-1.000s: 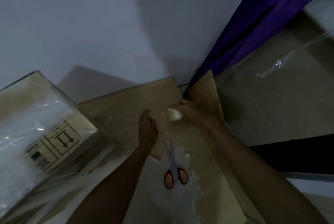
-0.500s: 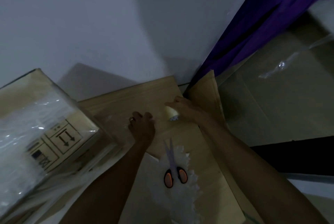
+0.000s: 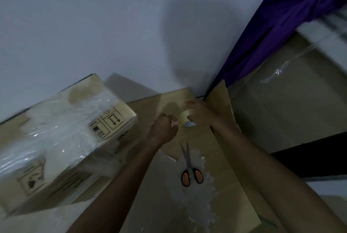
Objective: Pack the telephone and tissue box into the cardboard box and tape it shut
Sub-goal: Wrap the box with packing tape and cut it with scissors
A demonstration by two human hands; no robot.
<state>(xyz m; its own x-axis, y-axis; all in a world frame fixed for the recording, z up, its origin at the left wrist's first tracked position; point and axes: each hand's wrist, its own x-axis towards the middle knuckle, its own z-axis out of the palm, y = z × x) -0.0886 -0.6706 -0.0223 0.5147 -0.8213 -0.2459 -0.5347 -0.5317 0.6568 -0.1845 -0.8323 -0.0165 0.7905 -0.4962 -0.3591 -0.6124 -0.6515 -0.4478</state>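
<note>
A roll of clear tape is held in my right hand above a flat cardboard sheet. My left hand is just left of the roll, its fingers curled and pinching at the roll's edge. A cardboard box with black handling symbols lies tilted at the left, much of it wrapped in shiny clear tape. The telephone and the tissue box are not in view.
Scissors with orange-lined handles lie on a white jagged paper piece near me. A purple cloth hangs at the upper right over large flat cardboard. A white wall stands behind.
My left hand has risen from the cardboard sheet and closed in on the tape roll. The view has shifted a little, so the taped box sits further right.
</note>
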